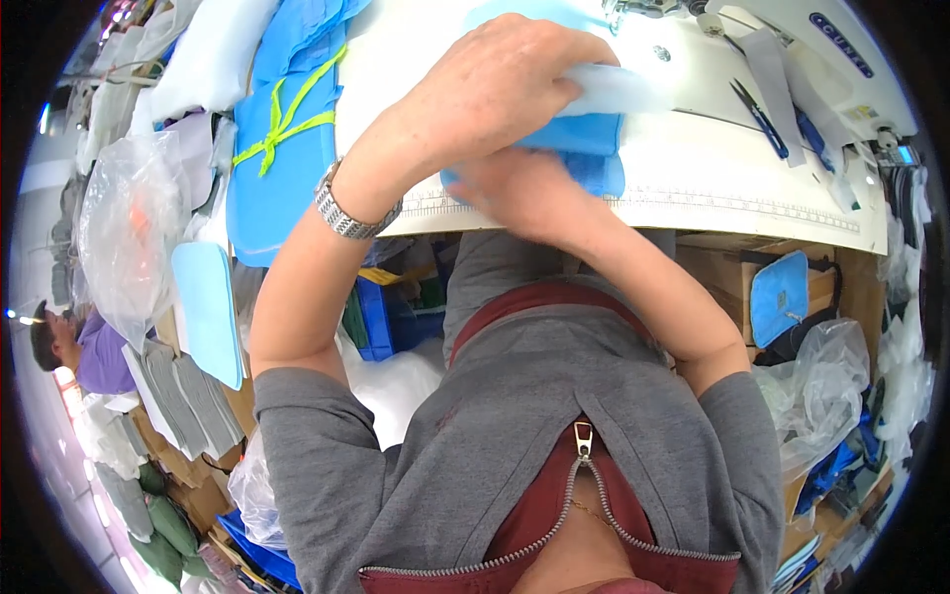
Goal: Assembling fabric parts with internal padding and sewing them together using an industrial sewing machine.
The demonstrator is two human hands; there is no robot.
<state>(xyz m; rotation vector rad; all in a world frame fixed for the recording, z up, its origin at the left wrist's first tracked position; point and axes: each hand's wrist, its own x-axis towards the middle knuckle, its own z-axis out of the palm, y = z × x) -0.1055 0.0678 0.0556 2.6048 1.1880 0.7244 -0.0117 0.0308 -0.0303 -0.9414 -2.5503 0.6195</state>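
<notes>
Over the white worktable, my left hand, with a metal watch on its wrist, is closed around a pale, translucent whitish piece that sticks out past its fingers to the right. My right hand is just below and nearer to me, smeared by motion, so its fingers cannot be read. It overlaps blue fabric pieces lying under both hands. More light blue material shows beyond my left hand, close to the metal parts of a sewing machine at the far side.
A blue fabric stack tied with a yellow-green strip lies at the left. Dark thread snips lie at the right. A ruler scale follows the front edge. Below stands a blue bin; a person in purple is far left.
</notes>
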